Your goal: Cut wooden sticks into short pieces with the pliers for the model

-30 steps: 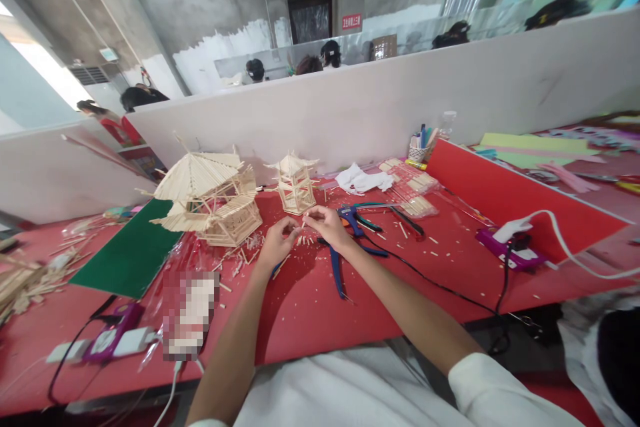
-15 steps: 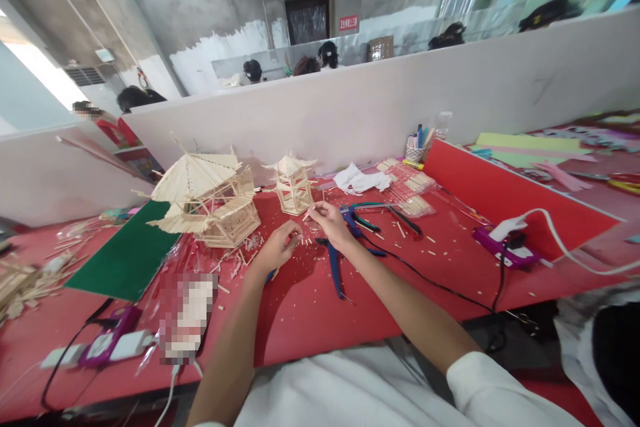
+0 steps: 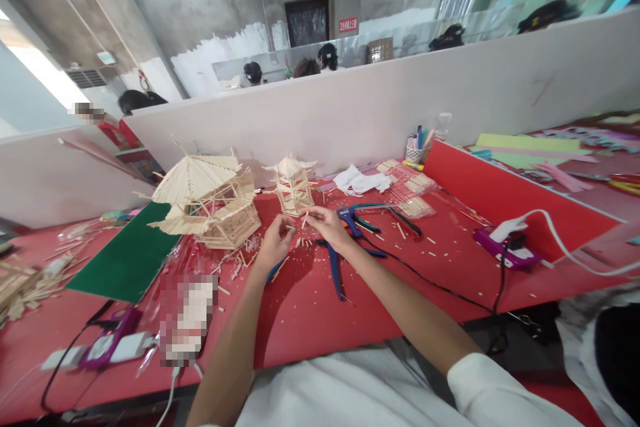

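My left hand (image 3: 274,243) and my right hand (image 3: 324,225) meet over the red table (image 3: 310,307), just in front of a small wooden-stick pagoda (image 3: 293,183). Both pinch short thin wooden sticks at the fingertips, which nearly touch. The right hand's stick points up toward the pagoda's base. Loose stick pieces (image 3: 240,261) litter the table under the hands. A larger stick pavilion (image 3: 207,198) stands to the left of them.
A blue glue gun (image 3: 353,219) and blue-handled cutters (image 3: 336,270) lie right of my hands, with a black cable trailing to a purple power strip (image 3: 503,248). A green sheet (image 3: 127,257) lies left. A white partition (image 3: 380,103) backs the table; a red board (image 3: 505,197) leans at the right.
My left hand rose from the table and closed in on my right hand; the right hand drew back slightly from the small pagoda, so the fingertips now meet.
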{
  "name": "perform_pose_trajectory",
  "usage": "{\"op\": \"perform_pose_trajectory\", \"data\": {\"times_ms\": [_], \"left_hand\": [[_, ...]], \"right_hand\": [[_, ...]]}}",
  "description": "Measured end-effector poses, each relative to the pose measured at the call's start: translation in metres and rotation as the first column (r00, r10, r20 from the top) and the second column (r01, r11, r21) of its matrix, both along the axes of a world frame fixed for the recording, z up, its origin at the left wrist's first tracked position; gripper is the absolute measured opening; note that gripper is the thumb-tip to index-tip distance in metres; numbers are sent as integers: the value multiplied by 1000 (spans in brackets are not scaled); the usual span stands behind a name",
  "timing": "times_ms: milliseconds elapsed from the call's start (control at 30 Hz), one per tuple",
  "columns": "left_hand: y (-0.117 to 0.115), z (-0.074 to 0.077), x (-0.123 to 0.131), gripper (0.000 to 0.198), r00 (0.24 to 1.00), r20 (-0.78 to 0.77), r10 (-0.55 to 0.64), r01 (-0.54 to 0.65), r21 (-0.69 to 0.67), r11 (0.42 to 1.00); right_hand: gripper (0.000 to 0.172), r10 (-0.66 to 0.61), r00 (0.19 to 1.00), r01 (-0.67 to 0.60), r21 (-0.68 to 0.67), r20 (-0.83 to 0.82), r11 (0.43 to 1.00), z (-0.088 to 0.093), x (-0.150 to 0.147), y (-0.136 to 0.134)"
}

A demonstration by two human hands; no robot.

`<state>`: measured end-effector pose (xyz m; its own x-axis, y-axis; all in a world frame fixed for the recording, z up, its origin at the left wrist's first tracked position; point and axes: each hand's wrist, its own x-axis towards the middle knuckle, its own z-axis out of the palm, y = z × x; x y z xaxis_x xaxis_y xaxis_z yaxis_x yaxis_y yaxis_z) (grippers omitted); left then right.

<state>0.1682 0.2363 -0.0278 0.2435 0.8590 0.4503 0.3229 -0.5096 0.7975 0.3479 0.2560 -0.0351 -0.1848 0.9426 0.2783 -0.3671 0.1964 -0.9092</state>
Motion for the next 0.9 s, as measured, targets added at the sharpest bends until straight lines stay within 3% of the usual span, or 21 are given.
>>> {"op": "perform_pose_trajectory", "data": {"times_ms": [333,500,633,900], "left_hand": [[-3,6,-4,17,955,-296,-10,19,29,999],[6,-6,-21,13,816,-561,136,-112,77,991],[8,-11,-31,24,692,-709,137,-143,51,988],[7,-15,-29,24,625,-772,113,-136,35,990]], "right_hand": [[33,-70,984,52,112,162,992,-2,0,3],[30,-29,987,14,93,158,996,-2,-2,0],[32,13,993,-18,43,120,999,-3,-2,-1],[39,-46,966,3,166,255,986,3,0,-3]]}}
